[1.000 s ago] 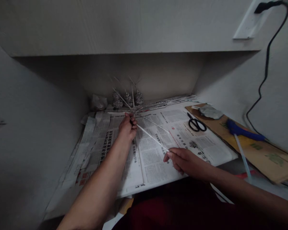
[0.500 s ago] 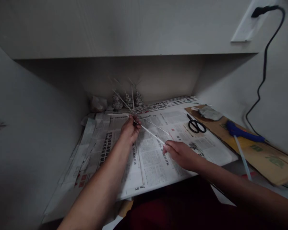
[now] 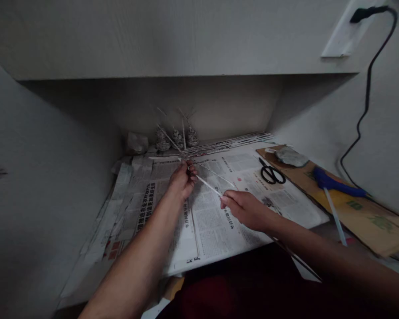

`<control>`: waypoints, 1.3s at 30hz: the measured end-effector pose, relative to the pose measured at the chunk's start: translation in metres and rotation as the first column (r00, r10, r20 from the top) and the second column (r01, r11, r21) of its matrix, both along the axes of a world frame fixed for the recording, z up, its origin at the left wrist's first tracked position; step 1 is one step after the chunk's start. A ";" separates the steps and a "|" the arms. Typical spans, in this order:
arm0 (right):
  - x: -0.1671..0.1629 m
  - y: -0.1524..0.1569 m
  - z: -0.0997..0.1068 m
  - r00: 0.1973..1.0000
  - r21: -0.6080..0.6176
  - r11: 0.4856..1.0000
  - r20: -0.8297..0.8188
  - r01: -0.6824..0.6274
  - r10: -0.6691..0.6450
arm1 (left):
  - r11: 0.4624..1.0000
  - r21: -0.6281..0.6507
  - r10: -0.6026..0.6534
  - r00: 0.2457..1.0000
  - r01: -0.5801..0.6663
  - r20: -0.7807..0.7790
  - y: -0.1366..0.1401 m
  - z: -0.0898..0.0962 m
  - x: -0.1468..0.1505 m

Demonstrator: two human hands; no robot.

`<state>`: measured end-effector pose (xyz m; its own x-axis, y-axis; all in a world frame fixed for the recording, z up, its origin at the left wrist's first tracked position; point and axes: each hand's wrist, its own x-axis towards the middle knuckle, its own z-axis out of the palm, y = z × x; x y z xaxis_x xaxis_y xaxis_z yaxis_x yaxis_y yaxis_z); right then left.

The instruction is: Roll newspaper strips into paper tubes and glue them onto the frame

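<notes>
My left hand [image 3: 183, 179] is closed at the crossing of several thin rolled-paper sticks that fan out from its fingertips over the newspaper [image 3: 213, 226]. One pale paper stick [image 3: 209, 186] runs slanting down from there to my right hand [image 3: 242, 207], whose thumb and fingers pinch it. More sticks point up, back and to the right from the crossing; one [image 3: 221, 176] lies just beyond the pinched stick. The exact join under my left fingers is hidden.
At the back stand three small woven paper pieces [image 3: 192, 136] beside a plastic bag [image 3: 137, 144] and a bundle of paper sticks [image 3: 236, 142]. To the right lie black scissors [image 3: 271, 173], cardboard [image 3: 362, 217] and a blue glue gun [image 3: 339, 185]. A shelf panel [image 3: 186, 40] overhangs.
My right hand has slid a little left and up, closer to my left hand, so less of the pinched stick shows between them. My left hand has barely moved.
</notes>
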<state>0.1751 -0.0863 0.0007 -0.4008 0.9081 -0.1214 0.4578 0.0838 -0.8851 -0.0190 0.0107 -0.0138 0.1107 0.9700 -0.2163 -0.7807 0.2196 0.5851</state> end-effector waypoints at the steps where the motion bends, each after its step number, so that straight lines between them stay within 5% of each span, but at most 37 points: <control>1: -0.002 0.002 0.001 1.000 -0.019 1.000 -0.026 0.004 -0.005 | 1.000 0.007 -0.010 1.000 0.010 0.003 0.000 0.000 0.000; 3: -0.002 0.004 -0.003 0.976 -0.233 0.972 -0.217 -0.044 -0.008 | 0.999 0.026 -0.028 0.999 0.027 0.015 -0.001 0.001 0.000; 5: 0.000 0.002 -0.012 0.884 -0.469 0.866 -0.461 -0.173 -0.073 | 0.998 0.044 -0.042 0.999 0.041 0.025 -0.001 0.002 -0.002; 7: 0.002 -0.003 -0.022 0.786 -0.575 0.762 -0.600 -0.297 -0.146 | 0.998 0.053 -0.040 0.999 0.039 0.029 -0.001 0.003 -0.003; 9: 0.003 -0.006 -0.028 0.784 -0.611 0.724 -0.600 -0.320 -0.160 | 0.998 0.057 -0.021 0.999 0.019 0.028 -0.001 0.003 -0.003; 11: 0.001 -0.006 -0.027 0.849 -0.585 0.776 -0.512 -0.235 -0.129 | 0.998 0.058 -0.001 1.000 0.000 0.019 0.000 0.002 -0.002; 14: -0.005 0.003 -0.017 0.945 -0.380 0.922 -0.324 -0.080 -0.051 | 0.999 0.048 -0.007 1.000 0.008 -0.018 -0.002 -0.001 0.003; 17: -0.010 0.014 -0.010 0.988 -0.183 0.983 -0.157 -0.020 -0.010 | 0.999 0.039 -0.030 0.998 0.032 -0.055 -0.003 -0.003 0.008; 25: -0.008 0.015 -0.018 0.941 -0.360 0.925 -0.337 -0.119 -0.010 | 0.996 0.056 -0.063 0.996 0.067 -0.067 -0.005 -0.004 0.011; 27: -0.010 0.017 -0.016 0.981 -0.239 0.968 -0.189 -0.077 0.032 | 0.998 0.043 -0.034 0.996 0.038 -0.085 -0.007 -0.004 0.012; 29: -0.013 0.021 -0.013 1.000 0.022 1.000 0.026 -0.011 0.011 | 0.999 0.032 -0.018 0.994 0.022 -0.103 -0.008 -0.003 0.014; 31: -0.015 0.027 -0.012 0.982 0.316 0.949 0.181 -0.004 -0.056 | 0.999 0.031 -0.026 0.993 0.030 -0.114 -0.010 -0.002 0.016; 33: -0.016 0.031 -0.013 0.970 0.435 0.900 0.230 -0.026 -0.083 | 0.999 0.041 -0.028 0.993 0.033 -0.119 -0.010 -0.001 0.017; 36: -0.015 0.033 -0.019 0.989 0.210 0.978 0.144 0.011 -0.043 | 0.997 0.069 -0.024 0.992 0.033 -0.125 -0.010 -0.003 0.017; 39: -0.014 0.033 -0.025 1.000 0.007 1.000 0.021 0.018 -0.018 | 0.996 0.085 -0.022 0.991 0.033 -0.132 -0.008 -0.006 0.016</control>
<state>0.1613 -0.0531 -0.0239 -0.3819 0.9160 -0.1231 0.4775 0.0815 -0.8748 -0.0026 0.0027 -0.0194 0.1137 0.9827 -0.1462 -0.6909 0.1840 0.6991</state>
